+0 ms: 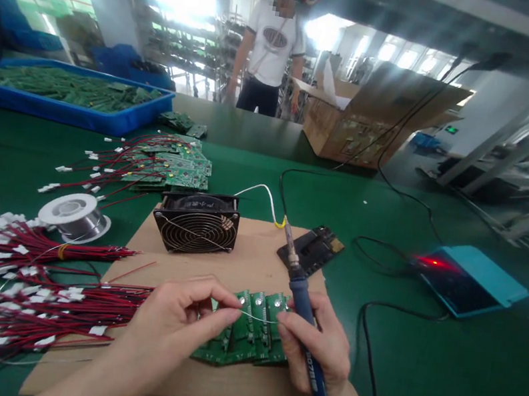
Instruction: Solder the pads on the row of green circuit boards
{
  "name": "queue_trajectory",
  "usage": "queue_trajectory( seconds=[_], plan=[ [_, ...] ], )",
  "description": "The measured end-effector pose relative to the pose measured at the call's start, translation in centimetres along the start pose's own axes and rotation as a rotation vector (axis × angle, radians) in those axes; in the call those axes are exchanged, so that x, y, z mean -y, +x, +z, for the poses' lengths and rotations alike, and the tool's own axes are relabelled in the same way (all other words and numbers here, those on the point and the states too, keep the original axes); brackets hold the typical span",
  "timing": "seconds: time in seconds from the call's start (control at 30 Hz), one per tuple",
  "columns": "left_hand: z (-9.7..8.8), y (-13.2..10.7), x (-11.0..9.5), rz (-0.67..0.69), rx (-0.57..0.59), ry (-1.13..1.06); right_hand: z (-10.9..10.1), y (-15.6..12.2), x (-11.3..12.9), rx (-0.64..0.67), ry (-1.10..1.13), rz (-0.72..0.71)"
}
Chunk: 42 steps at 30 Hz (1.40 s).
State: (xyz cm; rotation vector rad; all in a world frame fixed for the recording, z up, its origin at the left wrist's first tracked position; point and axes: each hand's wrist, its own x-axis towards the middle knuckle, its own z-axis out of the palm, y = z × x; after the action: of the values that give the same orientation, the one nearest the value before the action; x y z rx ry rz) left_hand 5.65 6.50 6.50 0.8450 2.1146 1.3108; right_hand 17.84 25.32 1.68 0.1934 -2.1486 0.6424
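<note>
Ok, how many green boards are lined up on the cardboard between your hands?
3, side by side: left board, middle board, right board. The left hand may hide another.

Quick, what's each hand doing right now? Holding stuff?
Left hand: closed, pinching a thin solder wire above the green circuit boards.
Right hand: closed around the blue soldering iron.

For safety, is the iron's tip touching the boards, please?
No, the right hand holds the soldering iron tip-up, clear of the green boards.
</note>
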Motion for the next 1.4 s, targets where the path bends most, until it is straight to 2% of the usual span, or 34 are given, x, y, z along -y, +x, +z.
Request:
queue_trajectory(
  seconds=[0.1,0.23,0.4,0.5,0.63,0.7,0.87,1.4],
  plan=[
    [-1.0,-0.2,-0.1,0.025,0.034,0.004,-0.2,0.2,0.1,0.031,-0.033,-0.057],
    [-2.7,-0.6,1.1,0.024,0.027,0.007,-0.4,0.3,0.2,0.005,0.02,0.028],
    [-4.1,-0.5,4.1,-0.044,0.019,-0.245,-0.8,1.0,0.3,-0.259,0.305,0.312],
    [-4.3,0.0,5.2,-0.103,0.025,-0.29,-1.4,2.3,0.4,-0.341,0.463,0.465],
    [-4.4,0.4,5.7,-0.168,0.041,-0.274,-1.3,3.5,0.6,-0.479,0.404,0.527],
    [-4.4,0.4,5.8,-0.179,0.019,-0.282,-0.8,3.4,0.8,-0.465,0.388,0.555],
    [-4.3,0.2,5.9,-0.202,0.002,-0.329,0.3,2.6,1.4,-0.34,0.392,0.56],
    [-4.0,0.2,6.3,-0.214,-0.02,-0.229,0.3,1.6,1.5,-0.324,0.356,0.537]
  ],
)
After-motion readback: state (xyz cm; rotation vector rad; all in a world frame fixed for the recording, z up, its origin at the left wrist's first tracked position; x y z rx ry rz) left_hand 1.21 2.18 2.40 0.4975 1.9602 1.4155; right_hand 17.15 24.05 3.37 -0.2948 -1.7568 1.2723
